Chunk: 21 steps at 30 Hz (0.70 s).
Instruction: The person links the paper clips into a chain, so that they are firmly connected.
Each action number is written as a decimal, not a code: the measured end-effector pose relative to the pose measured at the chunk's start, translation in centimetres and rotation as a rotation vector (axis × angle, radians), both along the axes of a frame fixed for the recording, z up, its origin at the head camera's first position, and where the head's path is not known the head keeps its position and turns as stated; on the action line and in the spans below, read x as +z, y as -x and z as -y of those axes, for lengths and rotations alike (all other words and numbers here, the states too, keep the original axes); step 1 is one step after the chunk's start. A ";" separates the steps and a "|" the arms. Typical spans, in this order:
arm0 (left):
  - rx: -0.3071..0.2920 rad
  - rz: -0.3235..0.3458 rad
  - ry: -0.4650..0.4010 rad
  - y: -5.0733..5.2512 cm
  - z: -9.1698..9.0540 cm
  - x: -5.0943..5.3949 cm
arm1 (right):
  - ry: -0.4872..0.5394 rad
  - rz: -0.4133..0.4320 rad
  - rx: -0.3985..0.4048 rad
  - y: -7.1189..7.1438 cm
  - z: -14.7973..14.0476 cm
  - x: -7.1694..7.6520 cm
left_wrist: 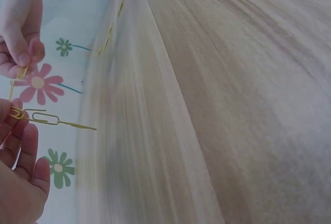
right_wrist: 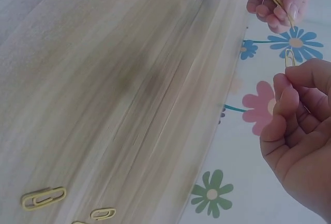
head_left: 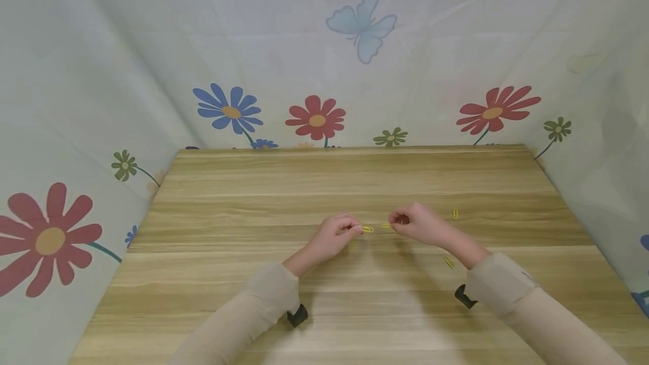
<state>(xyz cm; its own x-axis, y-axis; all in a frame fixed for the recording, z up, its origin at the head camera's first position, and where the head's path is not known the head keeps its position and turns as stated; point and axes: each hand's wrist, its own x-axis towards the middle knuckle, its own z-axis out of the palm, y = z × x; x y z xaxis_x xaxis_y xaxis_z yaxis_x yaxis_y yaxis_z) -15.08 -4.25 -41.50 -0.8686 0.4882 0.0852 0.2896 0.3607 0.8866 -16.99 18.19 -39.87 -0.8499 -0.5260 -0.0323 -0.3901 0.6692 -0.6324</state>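
My left hand (head_left: 338,235) pinches one end of a short chain of linked yellow paper clips (left_wrist: 45,118). The rest of that chain hangs off past its fingers, above the table. To its right, my right hand (head_left: 418,224) holds a single yellow paper clip (right_wrist: 289,57) between thumb and forefinger. The clip's free end points at the left hand. In the head view, a small gap shows between this clip (head_left: 386,226) and the clip (head_left: 368,230) at the left fingertips. Whether they touch cannot be told from the wrist views.
Loose yellow paper clips lie on the wooden table (head_left: 253,185) by the right forearm: one farther back (head_left: 455,214), another nearer (head_left: 448,262). A white cloth (head_left: 284,44) with printed flowers and a butterfly surrounds the table's back and sides.
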 end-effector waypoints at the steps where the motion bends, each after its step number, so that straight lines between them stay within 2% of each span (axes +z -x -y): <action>1: 0.000 -0.004 0.002 0.0 0.0 0.0 | 0.014 0.003 -0.001 0.0 0.1 0.0; 5: -0.003 -0.018 0.013 0.0 -0.1 0.0 | 0.047 0.000 -0.006 0.1 0.6 0.0; 11: -0.009 -0.027 0.022 0.2 -0.2 -0.1 | 0.051 -0.058 0.017 0.2 1.1 -0.2; 21: -0.025 -0.011 0.013 0.2 -0.3 -0.1 | 0.068 -0.097 0.058 0.3 2.1 -0.1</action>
<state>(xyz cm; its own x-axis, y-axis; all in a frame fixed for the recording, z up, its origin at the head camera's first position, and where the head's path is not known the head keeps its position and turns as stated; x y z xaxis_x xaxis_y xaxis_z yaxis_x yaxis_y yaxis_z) -15.27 -4.00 -41.55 -0.8551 0.5110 0.0878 0.3081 0.3645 0.8787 -17.33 16.04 -39.96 -0.8153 -0.5726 0.0859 -0.4884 0.6005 -0.6332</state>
